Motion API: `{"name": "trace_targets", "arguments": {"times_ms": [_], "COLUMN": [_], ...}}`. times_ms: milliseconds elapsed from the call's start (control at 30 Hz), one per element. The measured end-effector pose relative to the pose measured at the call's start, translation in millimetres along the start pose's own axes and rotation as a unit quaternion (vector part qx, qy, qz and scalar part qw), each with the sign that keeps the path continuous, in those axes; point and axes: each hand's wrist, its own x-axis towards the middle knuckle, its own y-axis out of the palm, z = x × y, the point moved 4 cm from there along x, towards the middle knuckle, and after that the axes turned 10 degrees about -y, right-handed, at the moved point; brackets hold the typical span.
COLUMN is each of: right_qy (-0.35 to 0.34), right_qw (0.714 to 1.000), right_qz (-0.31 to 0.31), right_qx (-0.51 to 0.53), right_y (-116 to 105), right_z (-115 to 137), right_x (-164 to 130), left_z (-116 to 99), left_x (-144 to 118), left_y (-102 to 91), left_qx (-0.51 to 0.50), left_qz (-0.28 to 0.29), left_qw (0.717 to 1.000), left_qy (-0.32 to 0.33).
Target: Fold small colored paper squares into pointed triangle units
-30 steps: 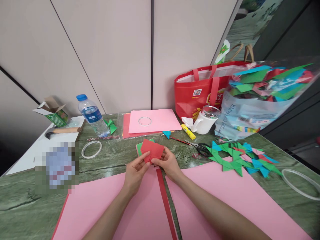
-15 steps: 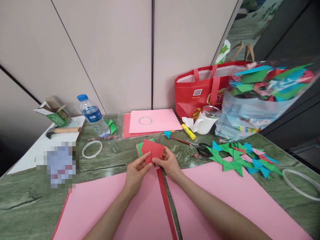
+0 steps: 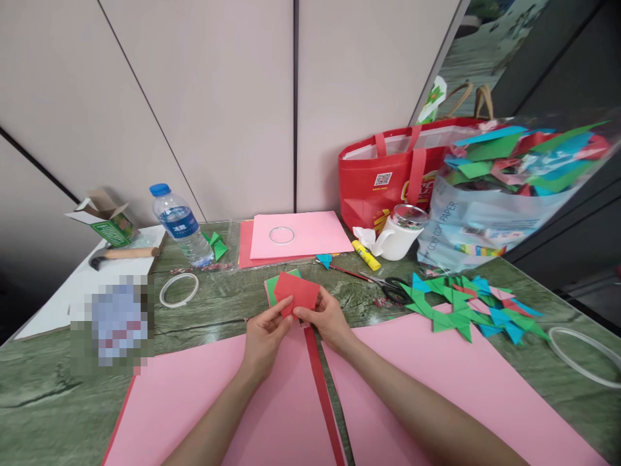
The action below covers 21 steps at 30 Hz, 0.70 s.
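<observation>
Both hands hold a folded red paper piece (image 3: pixel 298 291) just above the green table. My left hand (image 3: pixel 264 340) pinches its lower left edge with thumb and fingers. My right hand (image 3: pixel 330 318) grips its lower right edge. Under the piece lie small green and pink paper squares (image 3: pixel 272 287). A narrow red paper strip (image 3: pixel 323 398) runs toward me between two large pink sheets (image 3: pixel 194 401) that lie under my forearms.
A pile of folded green, blue and pink paper shapes (image 3: pixel 468 304) lies at the right. Scissors (image 3: pixel 392 288), a yellow glue stick (image 3: pixel 366 255), a white mug (image 3: pixel 398 236), a red bag (image 3: pixel 388 175) and a water bottle (image 3: pixel 179 226) stand behind. Tape rings (image 3: pixel 178 288) lie on the table.
The red piece has shifted very slightly in my fingers. The hands stay in the same place.
</observation>
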Motion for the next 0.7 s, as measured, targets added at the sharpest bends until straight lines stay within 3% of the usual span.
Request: {"name": "trace_targets", "arguments": {"times_ms": [533, 700], "right_qy": [0.017, 0.014], "right_qw": [1.000, 0.998], "right_qz": [0.009, 0.060], "right_qx": [0.010, 0.013], "right_y": [-3.3, 0.5], "right_z": [-6.2, -1.1], "right_x": [3.2, 1.8], "left_z": [-5.3, -10.1], "left_x": [-0.2, -0.8], "left_y": [-3.2, -4.2], "left_qx": [0.017, 0.028], "left_qz": [-0.006, -0.013], "left_qw": [1.000, 1.000], "left_qy": [-0.015, 0.004]}}
